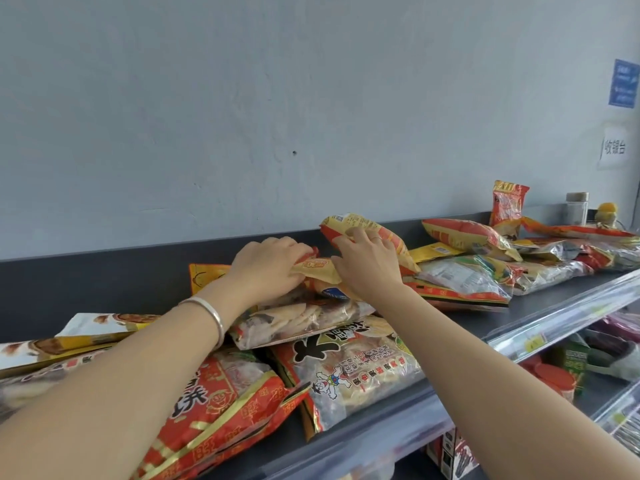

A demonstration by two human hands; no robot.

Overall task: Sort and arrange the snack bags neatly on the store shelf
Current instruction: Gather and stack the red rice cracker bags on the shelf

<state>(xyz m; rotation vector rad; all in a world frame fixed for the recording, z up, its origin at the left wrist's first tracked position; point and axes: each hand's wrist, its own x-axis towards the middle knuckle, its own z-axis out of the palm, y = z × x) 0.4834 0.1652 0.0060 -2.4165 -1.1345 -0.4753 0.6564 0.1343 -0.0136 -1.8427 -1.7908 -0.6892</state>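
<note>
Both my hands hold one yellow-and-red snack bag on top of a pile on the dark top shelf. My left hand, with a silver bangle on the wrist, grips the bag's left end. My right hand lies over its middle, fingers curled on it. Under them lies a clear bag of rice crackers. In front of that lies a red cracker bag with a cartoon child, and at the lower left a large red-and-gold bag.
More red and yellow bags lie scattered along the shelf to the right. A small red packet stands upright near a jar at the far right. A lower shelf with red lids sits below. A grey wall rises behind.
</note>
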